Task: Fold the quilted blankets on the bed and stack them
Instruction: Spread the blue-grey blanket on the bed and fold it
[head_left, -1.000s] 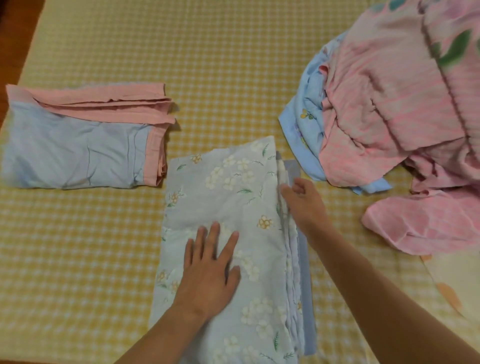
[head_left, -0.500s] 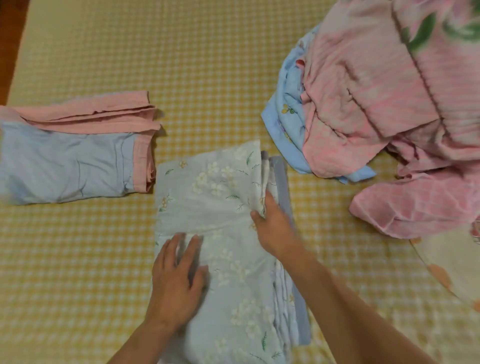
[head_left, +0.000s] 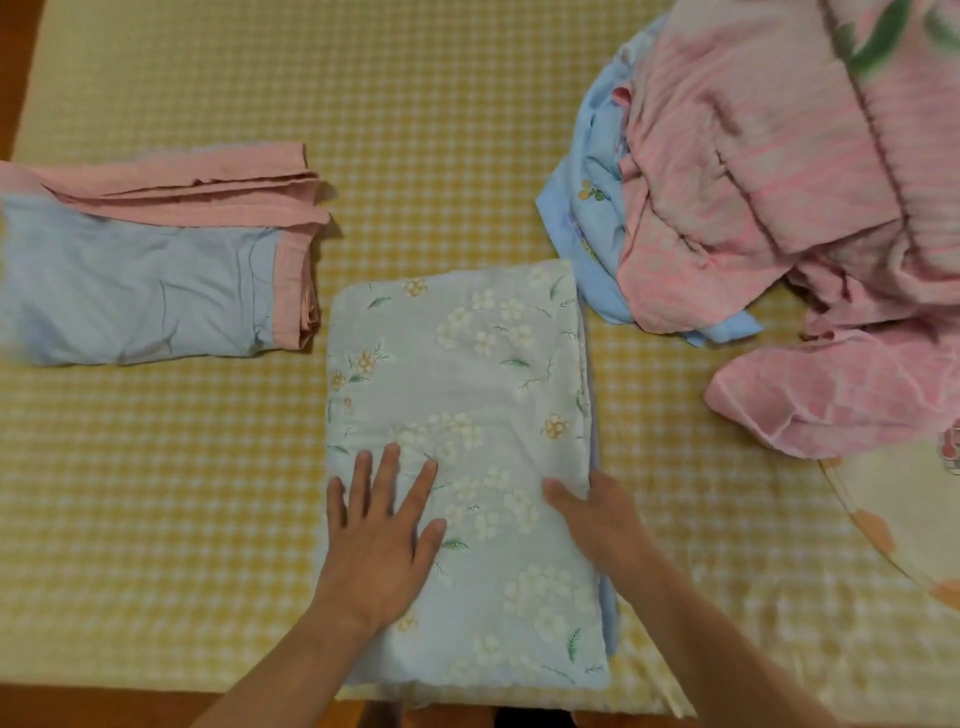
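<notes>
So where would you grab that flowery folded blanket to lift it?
Probably by both long sides of the flowery blanket, hands sliding under from left and right. It lies flat, with loose layered edges along its right side, so support from beneath should keep them together.

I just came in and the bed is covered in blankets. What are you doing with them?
A person is folding blankets on the bed. The left hand lies flat on the flowery blue blanket, pressing it down. The right hand grips the blanket's right edge, thumb on top. A folded pink and blue blanket sits to the left. A messy pile of pink and blue blankets waits on the right, not folded yet.
</notes>
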